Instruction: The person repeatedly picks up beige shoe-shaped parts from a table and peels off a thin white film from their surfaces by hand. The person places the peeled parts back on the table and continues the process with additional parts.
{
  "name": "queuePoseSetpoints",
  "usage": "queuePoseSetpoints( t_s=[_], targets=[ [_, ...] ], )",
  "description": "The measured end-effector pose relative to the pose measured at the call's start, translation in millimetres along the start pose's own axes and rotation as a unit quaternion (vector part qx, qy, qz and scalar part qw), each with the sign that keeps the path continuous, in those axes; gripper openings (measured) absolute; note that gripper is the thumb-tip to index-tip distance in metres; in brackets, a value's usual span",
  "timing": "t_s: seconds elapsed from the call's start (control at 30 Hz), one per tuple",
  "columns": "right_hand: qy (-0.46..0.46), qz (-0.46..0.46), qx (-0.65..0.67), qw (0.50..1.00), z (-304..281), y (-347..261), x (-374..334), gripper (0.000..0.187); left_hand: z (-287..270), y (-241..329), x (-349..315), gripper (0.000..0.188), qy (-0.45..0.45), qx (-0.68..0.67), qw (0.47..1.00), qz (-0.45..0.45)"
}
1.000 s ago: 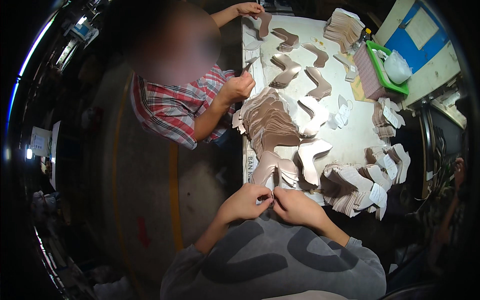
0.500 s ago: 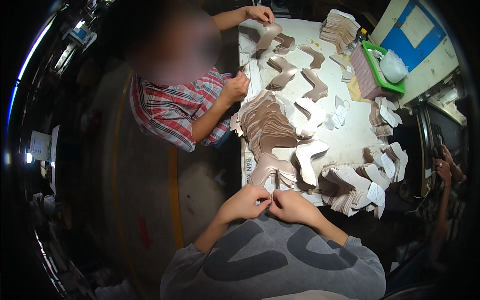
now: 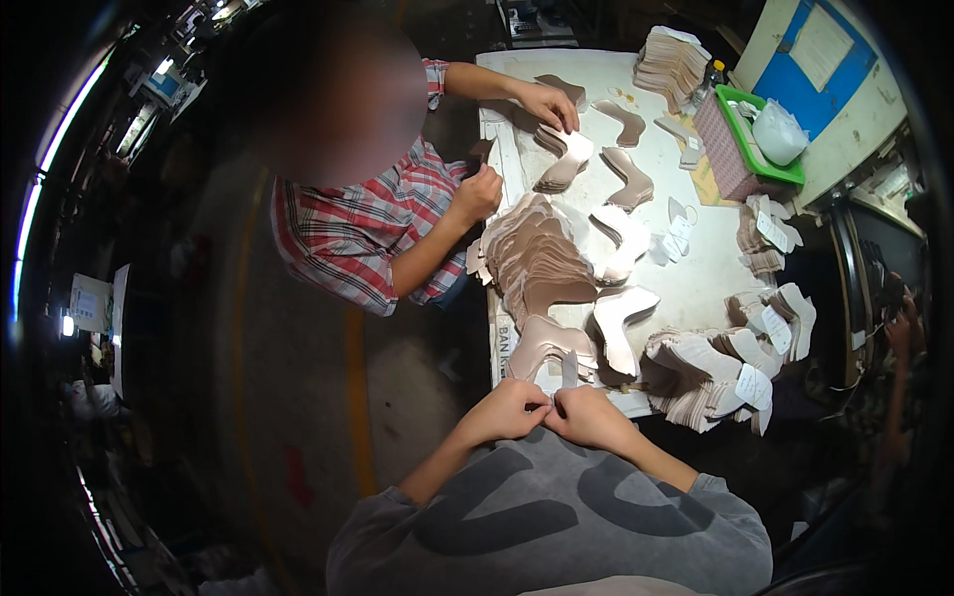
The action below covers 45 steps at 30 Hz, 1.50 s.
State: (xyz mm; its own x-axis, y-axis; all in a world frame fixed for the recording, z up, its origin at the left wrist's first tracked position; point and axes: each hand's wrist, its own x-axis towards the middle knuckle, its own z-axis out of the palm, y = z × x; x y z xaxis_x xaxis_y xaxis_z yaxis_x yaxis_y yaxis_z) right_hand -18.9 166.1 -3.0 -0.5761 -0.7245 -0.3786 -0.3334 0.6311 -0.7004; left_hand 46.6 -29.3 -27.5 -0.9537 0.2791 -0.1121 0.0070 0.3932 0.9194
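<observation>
My left hand (image 3: pixel 512 409) and my right hand (image 3: pixel 588 415) meet in front of my chest at the table's near edge, fingertips pinched together. A narrow grey-beige strip (image 3: pixel 569 369) sticks up above my right hand; it looks like part of a cut, leather-like piece held between them, the rest hidden by my fingers. Just beyond lies a stack of curved beige shoe-upper pieces (image 3: pixel 545 343). To its right is a pale, shiny curved stack (image 3: pixel 624 328). Further off, a larger fanned pile of brownish pieces (image 3: pixel 542 253) lies along the left edge.
Across the left edge, a co-worker in a checked shirt (image 3: pixel 338 243) reaches one hand (image 3: pixel 549 103) to a curved stack (image 3: pixel 564 164). Tagged stacks (image 3: pixel 696 372) line the table's (image 3: pixel 696 268) right side. A green-rimmed basket (image 3: pixel 730 149) holds a white bag.
The co-worker's far hand has let go of a lifted piece and moved nearer, onto a curved stack. My hands stay together; more of the strip shows above them.
</observation>
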Motion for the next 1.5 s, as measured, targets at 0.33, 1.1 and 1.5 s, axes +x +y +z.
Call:
queuePoseSetpoints(
  t_s=[0.33,1.1,1.5],
  targets=[
    [0.003,-0.005,0.074,0.997,8.5,13.2,7.6,0.035,-2.0,-3.1,-1.8,0.015,-0.001,0.001,0.999,-0.033],
    [-0.004,-0.04,0.081,0.996,7.0,17.9,13.0,0.033,4.0,-15.5,-5.8,0.015,0.007,-0.057,0.998,-0.039],
    [-0.126,-0.03,0.057,0.99,3.7,30.2,22.2,0.034,0.2,-24.8,-5.1,0.017,-0.015,-0.068,0.994,-0.084]
  ],
)
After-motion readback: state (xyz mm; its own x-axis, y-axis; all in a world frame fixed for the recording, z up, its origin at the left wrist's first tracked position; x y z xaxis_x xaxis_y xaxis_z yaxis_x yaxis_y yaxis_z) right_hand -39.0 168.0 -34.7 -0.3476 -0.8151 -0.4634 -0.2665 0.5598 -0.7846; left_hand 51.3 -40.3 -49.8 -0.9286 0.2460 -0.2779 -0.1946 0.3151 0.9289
